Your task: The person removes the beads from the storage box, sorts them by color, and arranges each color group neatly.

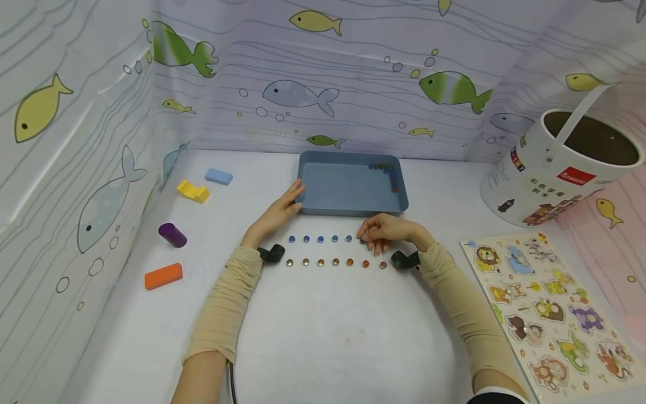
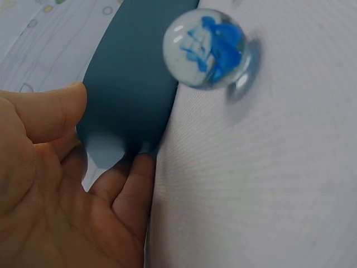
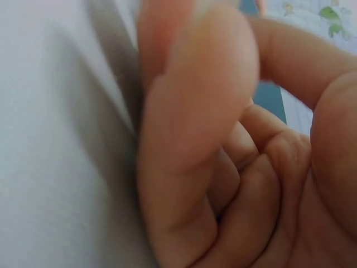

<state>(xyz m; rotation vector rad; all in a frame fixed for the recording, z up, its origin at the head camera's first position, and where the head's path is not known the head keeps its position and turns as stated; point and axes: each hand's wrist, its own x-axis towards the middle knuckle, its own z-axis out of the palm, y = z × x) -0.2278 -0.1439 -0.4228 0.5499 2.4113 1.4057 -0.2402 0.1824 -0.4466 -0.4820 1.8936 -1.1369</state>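
Note:
My left hand (image 1: 276, 216) lies at the front left corner of a blue-grey tray (image 1: 348, 212), its fingers extended along the tray's side. In the left wrist view, thumb and fingertips touch the tray's outer wall (image 2: 134, 72). Close by on the table is a clear glass marble with a blue swirl (image 2: 205, 49). My right hand (image 1: 386, 229) curls its fingers and pinches a blue marble (image 1: 362, 240) at the right end of a row of blue marbles (image 1: 320, 239). The right wrist view hides that marble behind the fingers (image 3: 195, 111).
Nearer me runs a row of amber and orange marbles (image 1: 335, 262). More marbles (image 1: 392, 180) line the tray's back right corner. Blue (image 1: 218, 177), yellow (image 1: 193, 191), purple (image 1: 172, 235) and orange (image 1: 164, 276) blocks lie left. Right are a white bucket (image 1: 535, 179) and an animal puzzle board (image 1: 547, 292).

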